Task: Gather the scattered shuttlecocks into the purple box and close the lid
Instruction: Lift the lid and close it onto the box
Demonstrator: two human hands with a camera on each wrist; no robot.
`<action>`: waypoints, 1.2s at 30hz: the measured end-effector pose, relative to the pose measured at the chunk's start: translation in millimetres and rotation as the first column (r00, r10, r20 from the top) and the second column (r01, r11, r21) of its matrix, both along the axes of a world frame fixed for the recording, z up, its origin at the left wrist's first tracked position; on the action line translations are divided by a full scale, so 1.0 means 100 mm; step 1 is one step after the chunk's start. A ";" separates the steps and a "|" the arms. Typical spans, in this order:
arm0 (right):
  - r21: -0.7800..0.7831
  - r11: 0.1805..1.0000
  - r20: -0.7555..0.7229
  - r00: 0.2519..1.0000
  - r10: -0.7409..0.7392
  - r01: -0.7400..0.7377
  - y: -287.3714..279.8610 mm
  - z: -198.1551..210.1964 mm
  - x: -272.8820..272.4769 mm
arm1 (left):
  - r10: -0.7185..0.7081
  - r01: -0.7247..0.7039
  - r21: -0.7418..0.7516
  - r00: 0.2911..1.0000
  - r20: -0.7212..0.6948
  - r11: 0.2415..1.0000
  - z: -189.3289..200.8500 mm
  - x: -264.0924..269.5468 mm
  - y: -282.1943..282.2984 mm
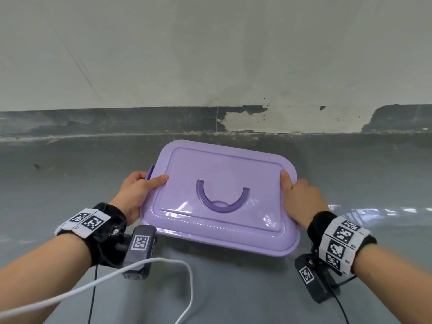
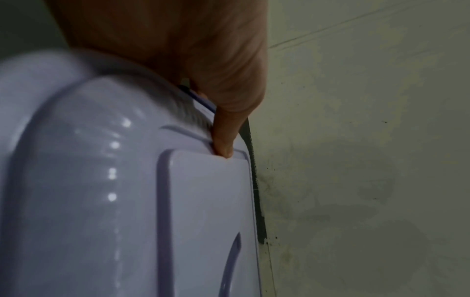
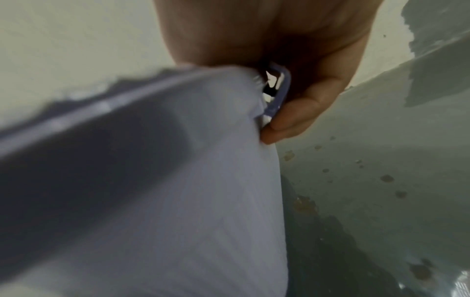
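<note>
The purple box (image 1: 268, 247) sits on the grey floor near the wall, with its lid (image 1: 222, 174) on top, covering it. A darker purple curved handle (image 1: 222, 199) lies flat in the lid's middle. My left hand (image 1: 138, 192) grips the lid's left edge, thumb on top beside a darker purple side latch (image 1: 149, 172). My right hand (image 1: 300, 202) grips the right edge, thumb on top, fingers curled under round the right latch (image 3: 279, 92). In the left wrist view the left thumb (image 2: 223, 140) presses the lid (image 2: 203, 201). No shuttlecocks are in view.
A wall (image 1: 210, 54) with a dark, peeling skirting band (image 1: 117, 122) stands just behind the box. A white cable (image 1: 163, 265) loops over the grey floor (image 1: 233, 288) in front. Wrist cameras hang under both forearms.
</note>
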State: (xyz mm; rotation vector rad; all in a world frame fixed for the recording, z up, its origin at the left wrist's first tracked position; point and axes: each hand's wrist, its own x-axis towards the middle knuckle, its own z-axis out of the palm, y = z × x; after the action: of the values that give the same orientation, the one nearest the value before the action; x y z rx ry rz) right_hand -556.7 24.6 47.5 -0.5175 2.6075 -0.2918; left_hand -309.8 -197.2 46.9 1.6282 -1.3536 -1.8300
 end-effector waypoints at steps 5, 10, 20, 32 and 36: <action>-0.057 0.996 0.030 0.997 -0.067 0.068 0.03 0.01 -0.01 | 0.048 -0.046 -0.079 0.999 0.020 0.996 0.09 -0.02 0.04; -0.105 0.990 0.037 0.995 -0.091 0.095 0.04 0.05 0.05 | 0.021 -0.021 -0.016 0.999 -0.025 1.000 0.17 -0.03 0.09; 0.019 0.998 -0.046 0.997 -0.055 0.056 0.04 0.20 0.11 | 0.081 -0.068 -0.224 0.995 0.051 0.972 0.08 -0.06 0.12; 0.182 0.978 -0.188 0.972 0.139 -0.104 -0.05 0.22 0.11 | 0.074 0.212 -0.642 0.919 0.388 0.737 -0.04 -0.08 0.22; 0.163 0.983 -0.148 0.983 0.107 -0.082 -0.02 0.18 0.09 | -0.014 0.315 -0.630 0.901 0.434 0.710 -0.03 -0.02 0.21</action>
State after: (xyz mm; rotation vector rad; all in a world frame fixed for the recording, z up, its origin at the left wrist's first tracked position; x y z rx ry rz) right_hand -547.8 22.9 65.8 -0.6294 2.7170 -0.0149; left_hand -311.6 -175.9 43.8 1.5054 -2.0992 -0.8454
